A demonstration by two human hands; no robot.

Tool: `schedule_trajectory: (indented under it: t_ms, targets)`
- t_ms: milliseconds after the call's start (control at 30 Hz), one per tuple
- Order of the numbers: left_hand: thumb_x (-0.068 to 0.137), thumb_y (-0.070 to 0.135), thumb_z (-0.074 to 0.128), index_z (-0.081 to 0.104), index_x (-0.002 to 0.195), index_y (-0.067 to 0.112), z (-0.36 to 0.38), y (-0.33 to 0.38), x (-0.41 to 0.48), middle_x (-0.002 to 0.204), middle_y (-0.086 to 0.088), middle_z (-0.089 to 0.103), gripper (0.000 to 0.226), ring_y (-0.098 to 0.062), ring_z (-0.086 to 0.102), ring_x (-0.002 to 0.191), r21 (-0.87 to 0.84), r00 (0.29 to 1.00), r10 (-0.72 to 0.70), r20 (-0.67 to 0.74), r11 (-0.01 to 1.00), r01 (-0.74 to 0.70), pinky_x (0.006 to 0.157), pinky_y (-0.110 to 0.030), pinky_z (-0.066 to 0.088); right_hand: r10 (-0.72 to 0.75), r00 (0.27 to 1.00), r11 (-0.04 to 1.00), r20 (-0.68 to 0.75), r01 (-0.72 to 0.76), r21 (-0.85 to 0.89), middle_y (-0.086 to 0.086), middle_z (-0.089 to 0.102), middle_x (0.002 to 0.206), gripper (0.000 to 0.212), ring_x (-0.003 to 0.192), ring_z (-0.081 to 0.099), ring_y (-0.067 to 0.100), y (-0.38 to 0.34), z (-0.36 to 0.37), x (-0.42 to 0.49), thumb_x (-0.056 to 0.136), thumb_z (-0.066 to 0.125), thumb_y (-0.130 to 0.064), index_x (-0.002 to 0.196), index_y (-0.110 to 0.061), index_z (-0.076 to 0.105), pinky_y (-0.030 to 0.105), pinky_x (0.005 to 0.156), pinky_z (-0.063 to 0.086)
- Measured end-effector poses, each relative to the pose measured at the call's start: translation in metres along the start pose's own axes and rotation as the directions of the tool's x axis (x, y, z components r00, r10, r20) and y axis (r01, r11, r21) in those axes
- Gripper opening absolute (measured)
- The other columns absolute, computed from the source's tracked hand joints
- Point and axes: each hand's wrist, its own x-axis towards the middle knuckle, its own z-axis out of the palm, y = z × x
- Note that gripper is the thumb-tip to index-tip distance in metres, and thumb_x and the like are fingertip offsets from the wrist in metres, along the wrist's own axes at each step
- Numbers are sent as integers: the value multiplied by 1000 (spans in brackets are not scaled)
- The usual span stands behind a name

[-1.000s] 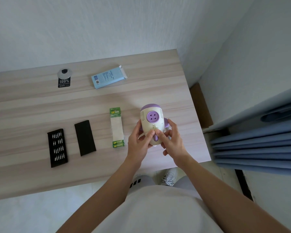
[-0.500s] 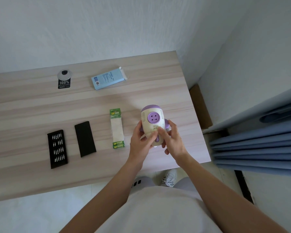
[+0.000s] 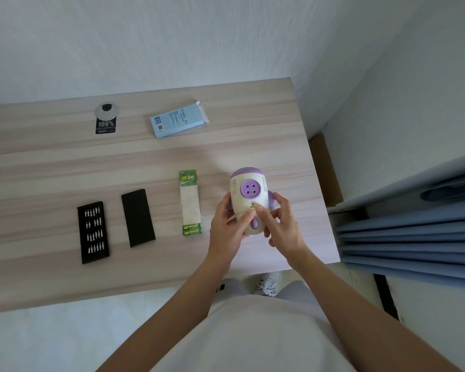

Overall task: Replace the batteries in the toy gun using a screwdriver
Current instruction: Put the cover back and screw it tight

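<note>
The cream-and-purple toy [image 3: 249, 189] is upright over the table's [image 3: 279, 130] right side, gripped by the left hand [image 3: 226, 226] and right hand [image 3: 282, 224]. The green battery pack [image 3: 190, 202] lies flat just left of it, and the black bit tray [image 3: 93, 232] farther left.

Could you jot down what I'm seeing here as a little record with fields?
Held item: toy gun, cream and purple, over the table
Left hand: grips its left side
Right hand: holds its right side, touching the front
Batteries: green battery pack, lying on table
Tools: bit tray and black case, untouched
Also: blue box
</note>
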Motion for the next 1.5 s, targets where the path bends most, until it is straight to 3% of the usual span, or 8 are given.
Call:
schedule_trajectory:
  t_ms: [167,367,600,767,967,1267,1400,1500]
  targets:
    - [83,24,76,59,129,31,1,-3,3,119,-5,67,49,-18,72,100,-2,998,14,-66,1000,-15,83,-53,60,-25,999,998,26,26,-53,-3,60,94,48,70,57,13,3,1,-1,98,57,-41,140,-33,35,19,52,43]
    - [91,17,72,63,123,29,6,-1,6,111,-5,67,35,-21,73,96,32,994,92,-56,995,-90,78,-52,61,-63,998,994,15,64,-85,1,61,104,49,75,55,11,4,1,5,100,52,-42,146,-32,37,26,62,44]
    - [93,13,68,58,133,24,10,5,3,125,-10,57,42,-17,69,105,-95,999,12,-34,995,-15,77,-42,62,-68,998,994,6,68,-90,-2,62,101,60,76,57,14,3,-2,10,91,52,-53,147,-35,39,29,65,45]
    - [93,12,68,58,134,22,15,7,5,125,-14,55,43,-22,67,108,-86,998,16,-65,996,-22,78,-44,62,-71,997,991,18,72,-109,-7,62,91,52,73,57,14,-4,-7,13,97,56,-44,145,-33,43,32,67,49]
    - [91,18,72,62,126,29,15,10,5,120,-6,59,38,-32,64,113,-72,997,-3,-75,997,-2,80,-55,60,3,998,996,55,2,-90,4,64,93,50,66,62,13,-15,-18,17,95,60,-45,141,-36,46,18,48,45]
    - [92,21,71,59,123,27,0,13,6,130,-9,61,34,-30,63,117,-131,996,-69,-55,989,61,72,-36,61,51,995,985,-87,-65,-163,9,61,97,26,64,63,15,3,-44,23,101,49,-44,121,-27,48,28,52,52]
    - [98,35,59,49,136,24,-22,8,6,130,-1,61,41,-22,69,108,-24,986,-79,-147,997,76,78,-35,60,99,990,951,-99,-123,-282,3,62,89,23,68,64,19,16,-43,34,100,53,-37,117,-21,49,42,66,58]
    - [102,26,53,56,120,21,-47,-5,8,121,-5,64,19,-17,67,102,161,962,-20,-273,985,67,84,-34,58,127,987,908,-102,-157,-388,1,62,86,22,74,65,23,26,-40,40,99,56,-37,113,-22,49,46,71,61]
